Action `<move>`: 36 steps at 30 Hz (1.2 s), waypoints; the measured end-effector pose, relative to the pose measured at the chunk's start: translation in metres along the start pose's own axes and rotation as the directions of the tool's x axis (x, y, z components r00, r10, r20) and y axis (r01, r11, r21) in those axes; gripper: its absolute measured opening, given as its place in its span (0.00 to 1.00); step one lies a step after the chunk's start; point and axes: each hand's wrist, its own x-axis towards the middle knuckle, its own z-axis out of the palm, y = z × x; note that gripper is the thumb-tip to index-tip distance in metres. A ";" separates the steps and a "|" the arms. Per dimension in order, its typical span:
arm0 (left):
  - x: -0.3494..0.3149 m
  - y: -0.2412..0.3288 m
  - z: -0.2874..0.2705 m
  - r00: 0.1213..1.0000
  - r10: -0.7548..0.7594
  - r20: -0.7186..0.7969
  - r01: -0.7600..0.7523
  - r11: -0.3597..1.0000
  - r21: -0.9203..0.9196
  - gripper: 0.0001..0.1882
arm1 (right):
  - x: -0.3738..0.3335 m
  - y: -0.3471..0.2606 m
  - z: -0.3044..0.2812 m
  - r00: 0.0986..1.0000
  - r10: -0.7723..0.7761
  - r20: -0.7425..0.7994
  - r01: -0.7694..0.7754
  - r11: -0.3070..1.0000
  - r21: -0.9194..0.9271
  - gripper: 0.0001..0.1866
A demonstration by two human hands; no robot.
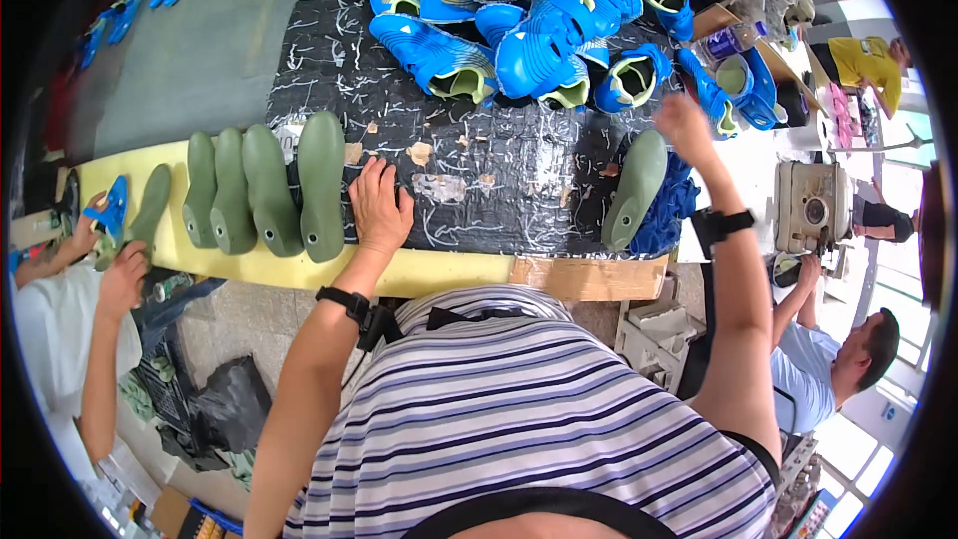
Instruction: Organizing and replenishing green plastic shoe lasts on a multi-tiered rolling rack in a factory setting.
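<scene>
Green plastic shoe lasts (267, 190), four in number, stand upright in a close row on the near-left part of the black worktable (499, 180), its surface streaked with pale glue marks and edged along the near side by a yellow foam strip (439, 271). Left hand (379, 208): laid flat, palm down, fingers spread and clamped on nothing, on the table just beside the rightmost last of the row, its edge touching or nearly touching that last. Right hand (685, 120): raised over the right end of the table, near the heap of blue shoe uppers (519, 25) piled at the far side; whether its fingers are apart or together cannot be told, the hand being blurred. Single green last (635, 190): tilted on a blue cloth (671, 210) at the table's right end, just below the right hand and apart from it. Black bands on both wrists. Beyond the table's left end, another person's hands (105, 240) hold a further green last with a blue upper. Beyond its right end, a grey machine (810, 205) and another person in a light blue shirt (810, 369).
</scene>
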 end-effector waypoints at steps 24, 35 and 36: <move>-0.003 0.028 -0.012 0.987 0.156 0.024 -0.153 0.981 -0.118 0.21 | -0.067 -0.012 -0.131 0.827 0.520 -0.212 -0.153 0.572 0.806 0.21; 0.120 0.040 -0.054 0.947 0.168 -0.272 -0.195 0.978 -0.075 0.21 | 0.113 0.031 -0.065 0.882 0.394 -0.259 0.018 0.521 0.854 0.15; 0.151 0.023 -0.058 0.932 -0.066 -0.357 0.013 0.989 -0.148 0.21 | 0.124 0.003 -0.062 0.928 0.191 -0.319 -0.035 0.899 0.438 0.15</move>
